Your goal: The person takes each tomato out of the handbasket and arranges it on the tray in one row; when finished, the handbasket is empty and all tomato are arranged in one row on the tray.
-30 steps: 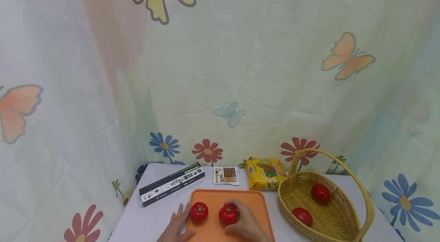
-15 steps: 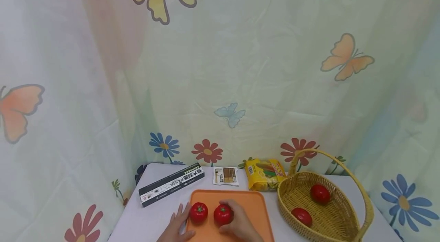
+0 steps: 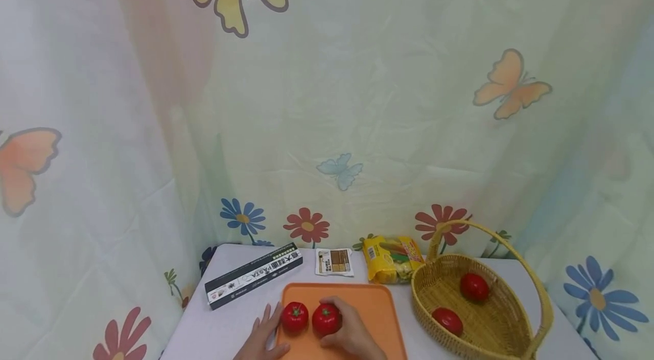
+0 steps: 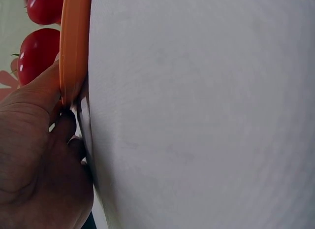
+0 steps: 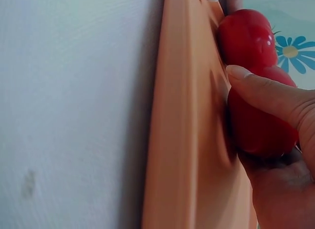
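Observation:
On an orange tray (image 3: 347,292) stand two red tomatoes with green stems. My right hand (image 3: 352,334) grips the right tomato (image 5: 263,120) between thumb and fingers, its side overlapping the left tomato (image 3: 294,317) in the right wrist view. At the tray's left side is my left hand (image 3: 261,337). The left wrist view has a finger of it over the rim (image 4: 74,51) and other fingers below the rim, close to the table, pinching the tray's edge. Both tomatoes also appear beyond that rim.
A wicker basket (image 3: 421,314) with a tall handle and two red oval items (image 3: 474,287) stands at the right. Behind the tray lie a yellow packet (image 3: 392,260), a small white-and-brown packet (image 3: 334,262) and a long pasta box (image 3: 254,276). A patterned curtain (image 3: 357,93) hangs behind the table.
My right hand has moved left across the tray with its tomato, narrowing the gap to the left tomato. My left hand has stayed at the tray's left edge.

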Tool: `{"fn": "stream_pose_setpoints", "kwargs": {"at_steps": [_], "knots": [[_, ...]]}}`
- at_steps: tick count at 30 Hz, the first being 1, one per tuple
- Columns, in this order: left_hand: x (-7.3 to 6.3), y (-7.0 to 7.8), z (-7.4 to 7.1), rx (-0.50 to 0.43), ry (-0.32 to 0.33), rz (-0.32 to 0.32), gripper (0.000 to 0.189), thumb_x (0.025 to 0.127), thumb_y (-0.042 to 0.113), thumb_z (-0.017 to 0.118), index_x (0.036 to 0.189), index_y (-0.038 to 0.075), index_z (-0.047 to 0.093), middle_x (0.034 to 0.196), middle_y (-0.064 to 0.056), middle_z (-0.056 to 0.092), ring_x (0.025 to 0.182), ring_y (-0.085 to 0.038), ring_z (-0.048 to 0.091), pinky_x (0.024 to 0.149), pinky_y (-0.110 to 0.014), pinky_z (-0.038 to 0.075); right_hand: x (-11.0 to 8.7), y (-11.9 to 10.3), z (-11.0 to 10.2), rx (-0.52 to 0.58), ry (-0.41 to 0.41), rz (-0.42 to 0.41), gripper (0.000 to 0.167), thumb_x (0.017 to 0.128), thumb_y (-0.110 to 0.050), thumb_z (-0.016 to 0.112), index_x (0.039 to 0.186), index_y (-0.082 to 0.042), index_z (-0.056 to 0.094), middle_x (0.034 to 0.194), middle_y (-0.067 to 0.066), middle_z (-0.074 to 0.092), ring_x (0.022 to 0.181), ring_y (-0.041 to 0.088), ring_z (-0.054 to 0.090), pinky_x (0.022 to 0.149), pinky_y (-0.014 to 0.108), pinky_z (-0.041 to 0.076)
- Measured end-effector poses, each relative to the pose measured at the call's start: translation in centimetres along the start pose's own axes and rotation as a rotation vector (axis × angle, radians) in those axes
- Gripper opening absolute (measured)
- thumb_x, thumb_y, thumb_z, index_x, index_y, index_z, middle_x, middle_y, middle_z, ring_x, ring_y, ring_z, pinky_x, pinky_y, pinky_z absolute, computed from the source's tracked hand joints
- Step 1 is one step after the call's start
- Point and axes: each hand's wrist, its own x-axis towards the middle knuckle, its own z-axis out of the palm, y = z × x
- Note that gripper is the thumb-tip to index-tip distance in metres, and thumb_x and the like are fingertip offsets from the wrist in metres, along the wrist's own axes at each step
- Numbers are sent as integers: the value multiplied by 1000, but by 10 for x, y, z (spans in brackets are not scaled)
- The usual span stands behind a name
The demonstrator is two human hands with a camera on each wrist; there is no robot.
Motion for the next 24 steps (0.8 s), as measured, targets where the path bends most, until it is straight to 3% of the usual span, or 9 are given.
{"fn": "stream_pose_setpoints", "kwargs": {"at_steps": [6, 24], "knots": [[4, -5, 0, -28, 1, -14, 106, 91, 46, 85, 171, 7, 27, 175, -25, 25, 162, -56, -1, 126, -77, -6, 2, 2, 0, -3, -11, -25, 80, 73, -4, 99, 144, -12, 63, 141, 14, 65, 129, 47, 60, 107, 72, 52], [3, -9, 3, -8, 0, 10, 107, 91, 48, 84, 170, 5, 28, 175, -26, 25, 161, -57, 0, 125, -79, -5, 4, 2, -4, 45, -64, 48, 84, 77, -12, 99, 152, -15, 60, 146, 10, 64, 132, 42, 57, 108, 70, 52]]}}
